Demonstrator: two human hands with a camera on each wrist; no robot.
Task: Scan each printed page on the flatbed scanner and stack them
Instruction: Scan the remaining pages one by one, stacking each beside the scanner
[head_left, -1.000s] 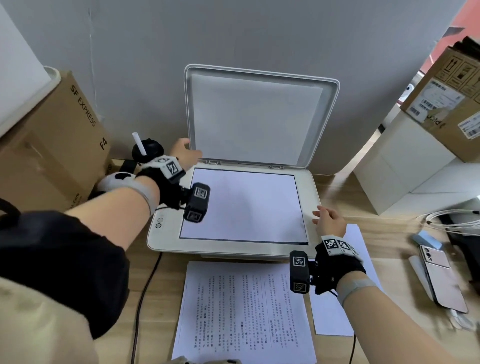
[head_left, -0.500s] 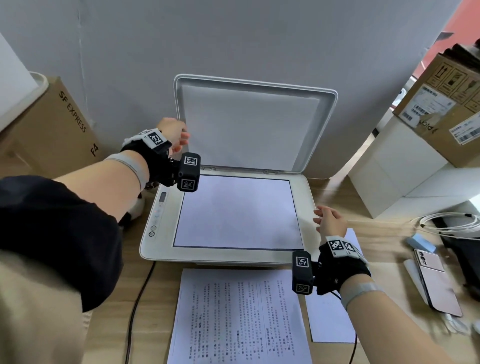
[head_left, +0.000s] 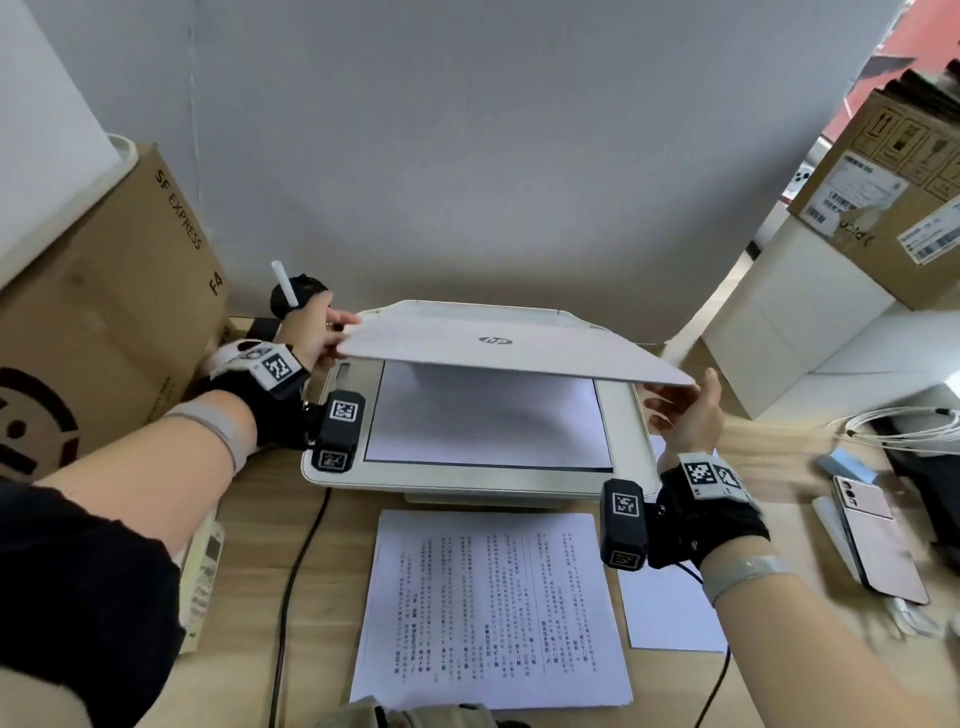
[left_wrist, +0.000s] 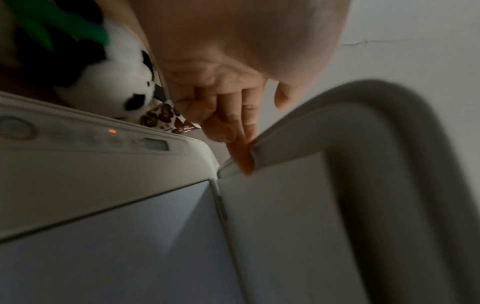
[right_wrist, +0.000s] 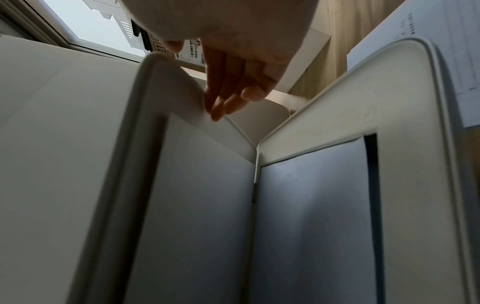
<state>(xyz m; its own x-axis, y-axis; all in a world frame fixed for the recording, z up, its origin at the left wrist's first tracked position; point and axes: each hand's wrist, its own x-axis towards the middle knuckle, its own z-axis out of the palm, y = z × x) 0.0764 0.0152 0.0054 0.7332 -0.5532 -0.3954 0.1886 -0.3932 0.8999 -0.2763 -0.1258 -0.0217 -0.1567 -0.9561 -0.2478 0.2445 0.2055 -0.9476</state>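
On the far left, a brown box (head_left: 109, 312), and beside it a toy panda (left_wrist: 109, 86), seen best from the left wrist. Just right of that, the left hand (head_left: 311, 332) — thumb on top of the lid (head_left: 498, 348), fingers (left_wrist: 244, 156) under its left corner, so a pinch on the lid. Lid low and tilted, part way over the scanner (head_left: 343, 467), not yet flat on it. Under the lid, a white page (head_left: 488, 415) face down on the glass, filling most of it. In front of the scanner, on the wooden desk (head_left: 249, 571), a printed page (head_left: 493, 608) face up, and a black cable (head_left: 296, 571) at its left. Just right of that page, a plain white sheet (head_left: 670, 613), partly under the right wrist. Up at the lid's right corner, the right hand (head_left: 691, 410), well apart from the left — fingers (right_wrist: 221, 102) straight and loose against the underside, thumb up past the edge; a touch or a light hold, hard to tell with the blur. Further right, a pink phone (head_left: 878, 540), a coil of white wire (head_left: 904, 426), and more boxes (head_left: 883, 197) stacked in the corner.
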